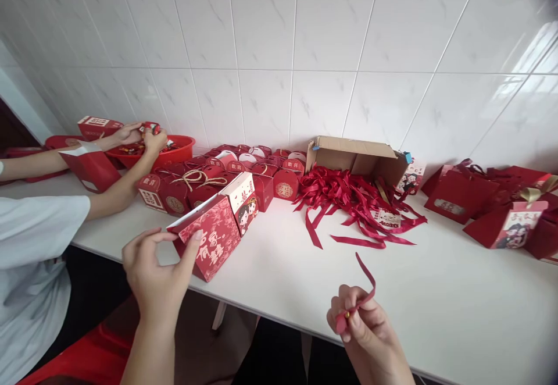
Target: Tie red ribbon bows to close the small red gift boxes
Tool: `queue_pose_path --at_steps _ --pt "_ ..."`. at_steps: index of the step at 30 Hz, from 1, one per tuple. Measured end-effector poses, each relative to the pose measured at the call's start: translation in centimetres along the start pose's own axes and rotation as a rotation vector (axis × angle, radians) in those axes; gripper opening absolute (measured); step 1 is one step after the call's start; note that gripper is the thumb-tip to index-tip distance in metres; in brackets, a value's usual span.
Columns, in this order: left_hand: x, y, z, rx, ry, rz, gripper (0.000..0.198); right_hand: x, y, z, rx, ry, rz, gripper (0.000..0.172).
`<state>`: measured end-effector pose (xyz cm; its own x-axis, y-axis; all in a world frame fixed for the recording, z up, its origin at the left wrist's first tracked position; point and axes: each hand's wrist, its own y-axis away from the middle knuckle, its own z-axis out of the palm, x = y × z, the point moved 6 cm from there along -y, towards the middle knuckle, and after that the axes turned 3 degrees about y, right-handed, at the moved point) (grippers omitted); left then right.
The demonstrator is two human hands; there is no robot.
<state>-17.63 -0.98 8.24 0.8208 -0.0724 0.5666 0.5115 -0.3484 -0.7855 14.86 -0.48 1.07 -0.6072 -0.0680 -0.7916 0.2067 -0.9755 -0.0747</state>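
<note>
My left hand (163, 268) pinches the top edge of a red gift box (220, 239) printed with white characters, thumb on its front face. The box stands tilted near the table's front edge, touching a box with a cream panel and two cartoon figures (246, 216). In my right hand (364, 324) is a dark red ribbon (369, 283), gripped between thumb and fingers, one end curling upward. A tiny gold piece shows on the ribbon at my fingertips. Behind, a heap of red ribbons (344, 199) spills from a cardboard box (355, 151) lying on its side.
Rows of red candy boxes (261, 184) stand along the tiled wall. At left, a co-worker's hands (146, 135) hold small packets above a red basin (185, 149), beside an upright red box (91, 170). Several red gift boxes (462, 193) stand at right on the white table (444, 292).
</note>
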Motion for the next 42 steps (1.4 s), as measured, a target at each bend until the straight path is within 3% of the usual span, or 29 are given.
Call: queue_pose_path --at_steps 2,5,8,10,12,15,18,21,25,29,33,38,42 --pt "0.2 0.1 0.8 0.0 0.127 -0.017 0.029 0.2 0.0 0.1 0.003 0.013 -0.004 0.023" --pt "0.1 0.4 1.7 -0.008 0.406 -0.188 0.036 0.2 0.1 0.0 0.014 0.041 -0.02 0.023" --pt "1.1 1.7 2.1 -0.03 0.511 -0.306 0.041 -0.1 0.0 -0.4 0.011 0.065 -0.081 0.022" --pt "2.8 3.2 2.6 -0.1 0.599 -0.314 0.048 -0.3 -0.2 -0.7 0.0 0.119 -0.143 0.021" --pt "5.0 5.4 3.8 -0.257 0.721 -0.326 0.052 -0.8 -0.6 -1.2 0.04 0.249 -0.223 0.02" --pt "8.7 8.5 5.3 -0.479 0.774 -0.225 0.039 -2.0 -1.3 -1.4 0.117 0.438 -0.369 0.015" --pt "11.9 10.4 6.5 -0.671 0.789 -0.071 0.023 -3.1 -1.9 -0.8 0.093 0.491 -0.453 0.008" --pt "13.5 10.8 7.3 -0.733 0.822 -0.017 0.017 -3.6 -1.9 -0.6 0.139 0.531 -0.48 0.008" --pt "14.1 10.8 7.6 -0.702 0.814 0.035 0.011 -3.8 -1.4 -0.6 0.191 0.607 -0.52 0.006" --pt "13.9 12.2 8.7 -0.867 0.929 -0.139 0.017 -3.8 -1.0 -0.7 0.233 0.708 -0.564 0.004" --pt "13.6 13.1 8.9 -0.893 0.978 -0.251 0.019 -3.8 -1.0 -0.7 0.249 0.758 -0.59 0.006" --pt "13.6 13.2 8.7 -0.894 1.031 -0.256 0.016 -4.1 -0.5 -0.6 0.252 0.8 -0.633 0.011" --pt "14.5 13.5 8.0 -0.91 1.112 -0.121 0.018 -4.5 0.1 -0.2 0.23 0.797 -0.703 0.019"
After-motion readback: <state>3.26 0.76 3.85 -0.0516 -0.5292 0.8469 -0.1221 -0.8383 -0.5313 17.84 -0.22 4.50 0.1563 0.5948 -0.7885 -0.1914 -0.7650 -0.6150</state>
